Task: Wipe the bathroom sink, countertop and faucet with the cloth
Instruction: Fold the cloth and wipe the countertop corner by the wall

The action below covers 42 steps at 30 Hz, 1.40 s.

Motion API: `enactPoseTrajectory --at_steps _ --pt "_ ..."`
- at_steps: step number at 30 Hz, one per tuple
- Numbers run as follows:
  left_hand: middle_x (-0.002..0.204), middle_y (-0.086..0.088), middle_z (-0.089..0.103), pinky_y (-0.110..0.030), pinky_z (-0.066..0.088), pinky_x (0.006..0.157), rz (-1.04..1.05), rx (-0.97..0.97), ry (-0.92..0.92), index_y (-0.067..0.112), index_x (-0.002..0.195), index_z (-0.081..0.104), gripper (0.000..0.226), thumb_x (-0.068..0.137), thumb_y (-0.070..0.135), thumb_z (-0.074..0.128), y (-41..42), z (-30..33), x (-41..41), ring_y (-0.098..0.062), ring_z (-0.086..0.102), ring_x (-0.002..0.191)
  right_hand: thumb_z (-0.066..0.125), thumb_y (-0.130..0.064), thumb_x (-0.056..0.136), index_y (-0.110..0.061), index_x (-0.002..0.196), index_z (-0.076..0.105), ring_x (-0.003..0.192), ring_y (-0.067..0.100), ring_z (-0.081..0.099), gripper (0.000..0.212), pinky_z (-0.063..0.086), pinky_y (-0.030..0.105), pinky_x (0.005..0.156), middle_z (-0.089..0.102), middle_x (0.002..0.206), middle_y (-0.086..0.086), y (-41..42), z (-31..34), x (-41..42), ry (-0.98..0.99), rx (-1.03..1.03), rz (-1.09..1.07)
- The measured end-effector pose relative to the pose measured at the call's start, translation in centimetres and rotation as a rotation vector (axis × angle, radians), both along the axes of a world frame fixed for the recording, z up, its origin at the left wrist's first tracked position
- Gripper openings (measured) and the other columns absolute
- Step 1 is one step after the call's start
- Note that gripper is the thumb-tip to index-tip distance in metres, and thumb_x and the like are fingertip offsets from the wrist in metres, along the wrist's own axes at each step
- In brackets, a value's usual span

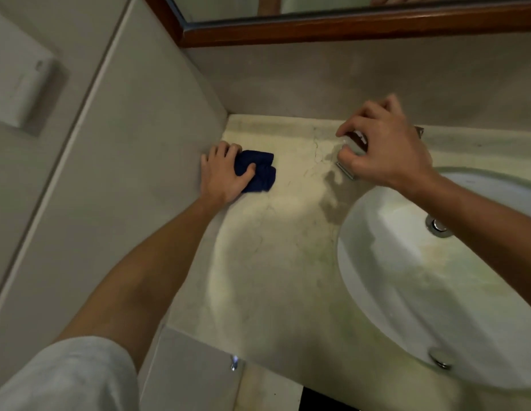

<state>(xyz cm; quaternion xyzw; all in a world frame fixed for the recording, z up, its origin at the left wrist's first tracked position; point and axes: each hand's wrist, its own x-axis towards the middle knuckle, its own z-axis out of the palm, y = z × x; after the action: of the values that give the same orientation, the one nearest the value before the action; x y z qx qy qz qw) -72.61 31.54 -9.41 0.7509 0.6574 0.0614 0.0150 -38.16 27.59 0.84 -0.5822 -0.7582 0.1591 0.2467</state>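
A folded dark blue cloth (257, 170) lies on the pale marble countertop (276, 247) in the back left corner, by the side wall. My left hand (224, 173) grips it, thumb over the top. The white oval sink (430, 280) is set into the counter on the right, with its drain (438, 226) showing. My right hand (386, 146) is over the metal faucet (357, 143) behind the sink, fingers curled round its body; most of the faucet is hidden under the hand.
A grey tiled side wall (133, 161) borders the counter on the left. A wood-framed mirror (347, 28) hangs above the back wall. A white box (18, 87) is fixed to the left wall. A round overflow fitting (440, 358) sits at the sink's near rim.
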Motion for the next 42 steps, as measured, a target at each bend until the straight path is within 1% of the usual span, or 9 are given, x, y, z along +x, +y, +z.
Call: enactPoseTrajectory --at_steps 8,13,17,23,26,29,35,38,42 --pt "0.115 -0.003 0.058 -0.039 0.031 0.09 0.221 -0.025 -0.007 0.018 0.115 0.059 0.049 0.09 0.057 0.044 -14.8 0.4 -2.3 -0.027 0.05 0.106 0.054 -0.044 0.083 -0.017 0.116 0.074 0.119 0.035 0.043 0.047 0.046 0.043 0.095 0.061 0.112 0.006 0.0 0.0 0.1 0.007 0.008 0.046" --pt "0.118 -0.004 0.057 -0.045 0.034 0.095 0.499 -0.041 0.011 0.019 0.121 0.056 0.054 0.092 0.062 0.041 -23.5 0.3 -1.3 -0.028 0.05 0.111 0.055 -0.042 0.086 -0.017 0.117 0.073 0.124 0.036 0.041 0.044 0.043 0.041 0.099 0.061 0.116 0.007 -0.4 0.3 0.1 0.014 -0.005 0.047" --pt "0.123 -0.005 0.053 -0.045 0.035 0.095 0.696 -0.092 0.027 0.017 0.127 0.052 0.069 0.091 0.075 0.039 -27.4 0.6 3.3 -0.029 0.047 0.113 0.058 -0.041 0.088 -0.016 0.119 0.071 0.127 0.038 0.04 0.042 0.043 0.045 0.099 0.06 0.123 0.01 -0.6 0.6 0.1 -0.037 -0.015 0.049" --pt "0.112 -0.005 0.053 -0.044 0.037 0.085 0.869 -0.146 0.007 0.015 0.122 0.052 0.081 0.082 0.085 0.043 -33.0 1.4 15.7 -0.029 0.048 0.102 0.056 -0.041 0.086 -0.015 0.117 0.072 0.127 0.039 0.04 0.044 0.045 0.047 0.097 0.06 0.121 0.011 -1.0 1.2 0.3 -0.038 -0.04 0.048" --pt "0.106 -0.003 0.052 -0.044 0.04 0.08 0.859 -0.167 -0.003 0.017 0.113 0.052 0.079 0.078 0.087 0.044 -35.3 1.5 22.5 -0.028 0.049 0.096 0.056 -0.042 0.087 -0.015 0.119 0.071 0.13 0.039 0.04 0.045 0.045 0.048 0.099 0.059 0.125 0.012 -1.1 1.2 0.5 -0.039 -0.052 0.051" --pt "0.111 -0.003 0.054 -0.046 0.044 0.086 0.795 -0.208 -0.028 0.019 0.116 0.052 0.082 0.078 0.091 0.04 -37.1 1.8 27.7 -0.028 0.051 0.099 0.056 -0.042 0.087 -0.015 0.12 0.071 0.13 0.039 0.039 0.045 0.045 0.047 0.099 0.059 0.126 0.012 -1.1 1.3 0.5 -0.05 -0.058 0.052" --pt "0.131 0.002 0.052 -0.045 0.041 0.102 0.764 -0.215 -0.12 0.023 0.131 0.053 0.085 0.076 0.087 0.048 -37.8 1.3 28.5 -0.024 0.048 0.122 0.056 -0.04 0.087 -0.016 0.119 0.072 0.129 0.038 0.04 0.043 0.045 0.045 0.1 0.059 0.124 0.011 -0.9 1.1 0.5 -0.041 -0.068 0.044" --pt "0.109 0.007 0.057 -0.039 0.041 0.097 0.657 -0.159 -0.184 0.021 0.109 0.061 0.064 0.077 0.076 0.058 -37.5 0.7 27.2 -0.018 0.055 0.106 0.055 -0.038 0.086 -0.017 0.117 0.072 0.128 0.036 0.041 0.041 0.047 0.043 0.099 0.059 0.121 0.009 -0.8 1.1 0.5 -0.024 -0.069 0.046" --pt "0.079 0.008 0.057 -0.034 0.039 0.083 0.5 -0.09 -0.274 0.021 0.081 0.059 0.043 0.075 0.064 0.063 -34.8 1.1 23.9 -0.015 0.057 0.077 0.055 -0.035 0.085 -0.017 0.115 0.073 0.126 0.035 0.042 0.039 0.047 0.042 0.096 0.06 0.117 0.008 -0.7 1.1 0.5 0.0 -0.072 0.036"
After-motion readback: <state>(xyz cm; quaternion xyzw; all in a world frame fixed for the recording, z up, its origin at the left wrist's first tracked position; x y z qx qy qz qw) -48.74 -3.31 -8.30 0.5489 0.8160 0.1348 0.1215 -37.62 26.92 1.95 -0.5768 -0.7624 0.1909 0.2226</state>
